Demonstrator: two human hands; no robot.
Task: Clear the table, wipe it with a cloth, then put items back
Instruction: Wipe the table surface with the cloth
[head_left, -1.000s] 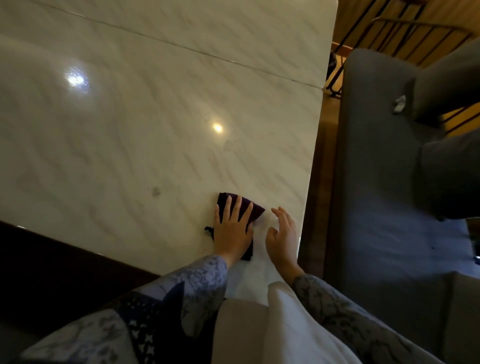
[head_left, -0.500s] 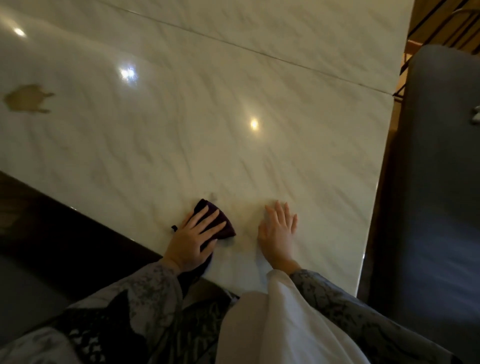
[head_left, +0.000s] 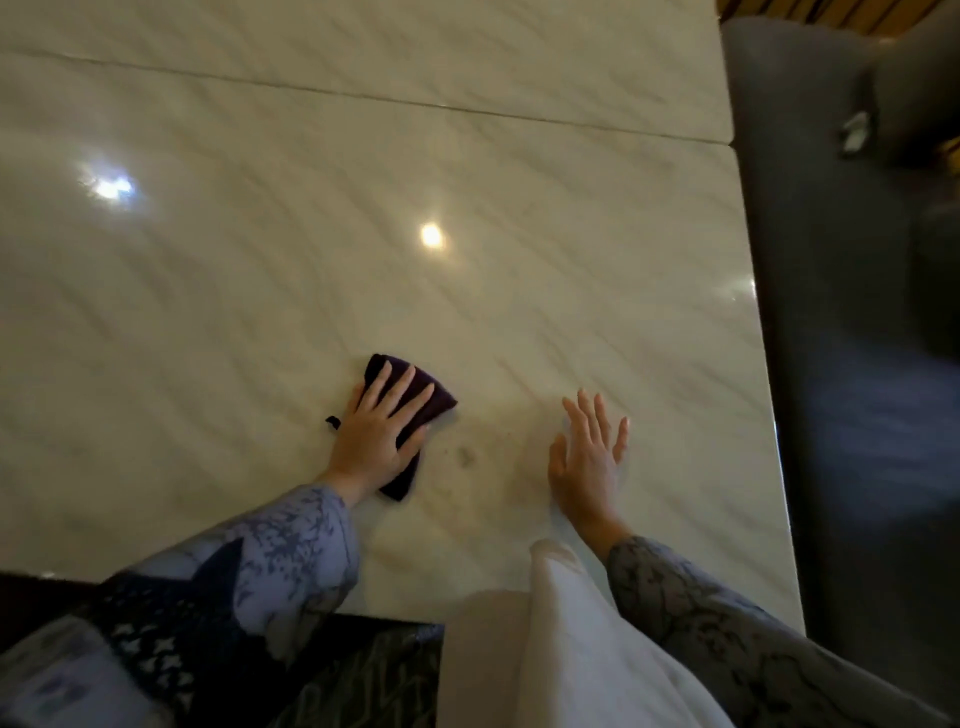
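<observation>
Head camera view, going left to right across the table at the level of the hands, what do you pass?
Marble table → left hand flat on the dark cloth → small smudge → right hand → table's right edge → grey sofa.

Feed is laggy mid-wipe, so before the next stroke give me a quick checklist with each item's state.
1. Left hand flat on the dark cloth: ok.
2. Cloth lying on the marble table: ok.
3. Right hand off the cloth, open on the table: ok.
4. Small smudge between the hands wiped away: not ok, it shows on the marble.
5. Visible tabletop free of items in the stroke path: ok.
6. Cloth damp enough: cannot tell.
</observation>
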